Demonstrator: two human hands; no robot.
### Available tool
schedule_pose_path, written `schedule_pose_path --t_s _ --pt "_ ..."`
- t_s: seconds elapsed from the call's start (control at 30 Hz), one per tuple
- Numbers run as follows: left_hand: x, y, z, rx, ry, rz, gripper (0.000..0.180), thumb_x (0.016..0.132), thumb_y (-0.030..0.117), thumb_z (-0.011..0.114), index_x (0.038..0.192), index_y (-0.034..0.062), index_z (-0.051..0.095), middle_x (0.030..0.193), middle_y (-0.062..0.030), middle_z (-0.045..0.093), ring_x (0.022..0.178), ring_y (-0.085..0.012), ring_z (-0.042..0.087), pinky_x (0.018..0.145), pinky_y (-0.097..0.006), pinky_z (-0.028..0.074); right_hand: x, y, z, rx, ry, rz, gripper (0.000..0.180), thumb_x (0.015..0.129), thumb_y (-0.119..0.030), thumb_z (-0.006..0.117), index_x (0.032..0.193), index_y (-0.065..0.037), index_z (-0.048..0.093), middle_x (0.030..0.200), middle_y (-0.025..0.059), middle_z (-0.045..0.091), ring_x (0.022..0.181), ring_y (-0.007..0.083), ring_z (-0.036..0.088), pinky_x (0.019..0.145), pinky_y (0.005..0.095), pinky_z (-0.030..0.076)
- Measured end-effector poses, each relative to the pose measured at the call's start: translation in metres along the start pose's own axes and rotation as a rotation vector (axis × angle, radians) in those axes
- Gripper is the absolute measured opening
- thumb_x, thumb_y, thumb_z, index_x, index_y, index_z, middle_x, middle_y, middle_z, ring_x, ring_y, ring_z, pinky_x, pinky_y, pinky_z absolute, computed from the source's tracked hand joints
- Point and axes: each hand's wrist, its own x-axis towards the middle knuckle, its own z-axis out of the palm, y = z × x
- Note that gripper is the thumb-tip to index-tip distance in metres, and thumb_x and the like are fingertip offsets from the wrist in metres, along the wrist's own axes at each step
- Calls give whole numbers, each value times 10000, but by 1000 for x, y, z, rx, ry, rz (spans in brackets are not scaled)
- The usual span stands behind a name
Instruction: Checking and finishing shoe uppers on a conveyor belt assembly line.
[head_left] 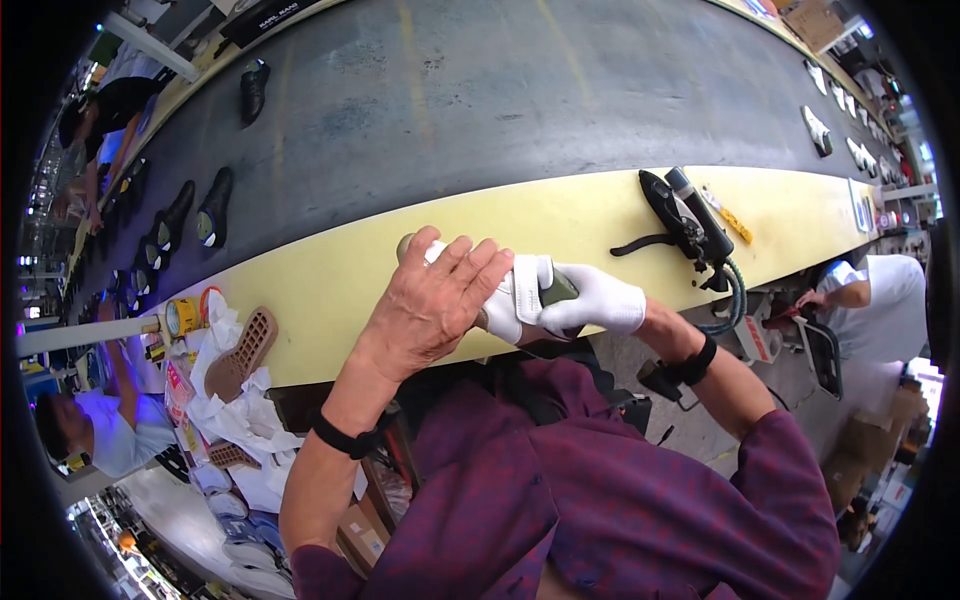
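Note:
Above the near edge of the yellow worktop [330,330], a white shoe upper with a strap [527,288] is between my hands, with an olive-green block, apparently a last, showing at its right end. My bare left hand [430,305] lies over the shoe's left part, fingers bent across the top. A white glove covers my right hand [605,300], which grips the right end around the green block. Most of the shoe is hidden under both hands. Its rounded tip peeks out beyond the left fingers.
A black handheld tool [690,220] with a cord and a yellow cutter [735,225] lie right on the worktop. A brown sole [242,355] rests on crumpled white paper at left. The grey conveyor belt [480,110] carries black shoes [215,208] and white shoes [817,130]. Other people work on both sides.

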Motion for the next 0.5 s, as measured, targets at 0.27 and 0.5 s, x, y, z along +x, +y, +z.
schedule_pose_path --t_s 0.27,0.5 --pt "-52 19 -20 -652 212 -645 1003 865 278 862 1632 -44 302 1657 -272 396 1551 -380 399 1291 -508 269 0 1 42 279 154 -96 585 867 -179 829 1396 -33 629 1188 40 699 1040 125 651 908 308 558" --pt "-46 66 10 -1510 534 -893 582 1052 248 720 1483 -77 502 1404 -148 629 1290 -204 595 1105 -359 469 5 -16 76 22 198 -320 592 909 -192 832 1404 -3 567 1210 68 683 1106 140 643 980 337 550"
